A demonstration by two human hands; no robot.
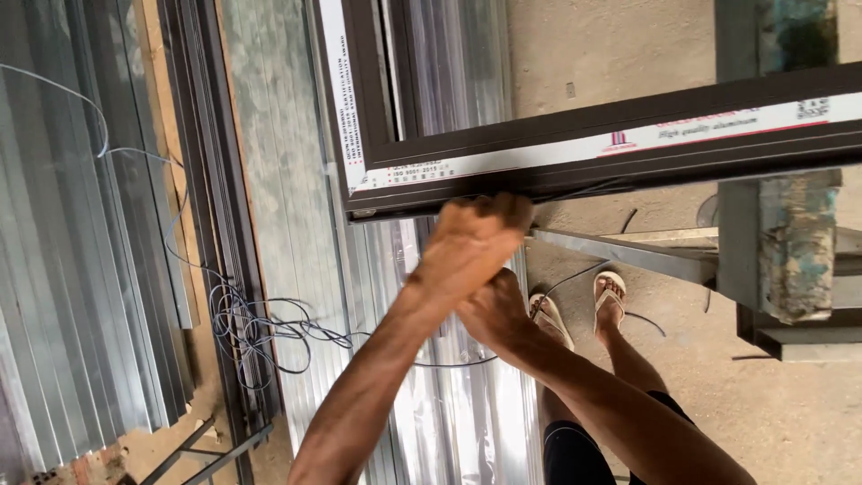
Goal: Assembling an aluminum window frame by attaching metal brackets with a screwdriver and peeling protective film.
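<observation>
A dark brown aluminium window frame (575, 144) with white protective tape along its bars lies across the upper view. My left hand (471, 238) is blurred, and its fingers curl against the lower edge of the frame near the corner. My right hand (494, 310) is closed just below it, partly hidden by the left wrist. A thin black strip (575, 277) runs from the right hand toward my sandalled feet (579, 310). What lies inside the right fist is hidden.
Long silvery metal profiles (81, 269) are stacked at the left, with a tangle of thin blue-grey wire (247, 328) over them. A grey metal stand (777, 242) with paint marks and a flat bar (628, 251) are at the right, on a concrete floor (772, 413).
</observation>
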